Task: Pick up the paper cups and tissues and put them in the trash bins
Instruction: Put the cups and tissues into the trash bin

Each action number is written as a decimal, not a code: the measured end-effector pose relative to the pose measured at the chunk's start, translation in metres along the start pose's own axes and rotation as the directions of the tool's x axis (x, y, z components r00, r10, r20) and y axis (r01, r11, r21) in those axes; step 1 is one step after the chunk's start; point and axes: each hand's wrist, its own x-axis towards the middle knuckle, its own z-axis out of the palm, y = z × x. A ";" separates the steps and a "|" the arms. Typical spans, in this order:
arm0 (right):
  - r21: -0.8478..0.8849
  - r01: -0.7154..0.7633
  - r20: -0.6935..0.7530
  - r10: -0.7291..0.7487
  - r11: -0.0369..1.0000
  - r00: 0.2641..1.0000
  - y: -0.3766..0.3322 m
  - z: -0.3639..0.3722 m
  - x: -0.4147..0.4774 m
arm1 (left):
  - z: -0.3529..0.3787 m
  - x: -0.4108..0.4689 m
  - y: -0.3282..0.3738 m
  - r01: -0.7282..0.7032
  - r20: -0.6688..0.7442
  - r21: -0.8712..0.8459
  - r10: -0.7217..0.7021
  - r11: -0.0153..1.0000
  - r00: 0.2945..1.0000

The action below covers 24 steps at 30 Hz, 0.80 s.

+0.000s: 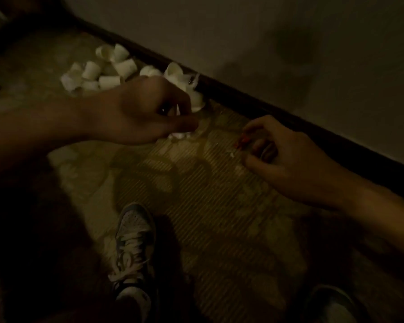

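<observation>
Carpet floor (pixel 219 206): patterned, dim; the 8 o'clock corner is lost in shadow.
Wall (pixel 289 43): 1 o'clock, dark baseboard (pixel 266 106) beneath.
Left hand (pixel 145 110): centre, fingers curled over the heap's near end; grip hidden, cannot tell.
Right hand (pixel 278 155): 3 o'clock, fingers loosely curled, nothing seen held.
Paper cups (pixel 107 73): white heap on the floor, 11 o'clock, against the baseboard.
Sneaker (pixel 133 241): 6 o'clock.

Matt white paper cups (pixel 107 73), ribbed woven patterned carpet (pixel 219 217), dark wooden skirting board (pixel 289 117), perforated sneaker (pixel 133 231)
</observation>
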 end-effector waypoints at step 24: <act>-0.320 -0.147 0.433 0.282 0.936 0.856 0.006 0.128 0.277 | 0.103 0.100 -0.289 0.356 -0.438 -0.237 -0.426 0.904 0.792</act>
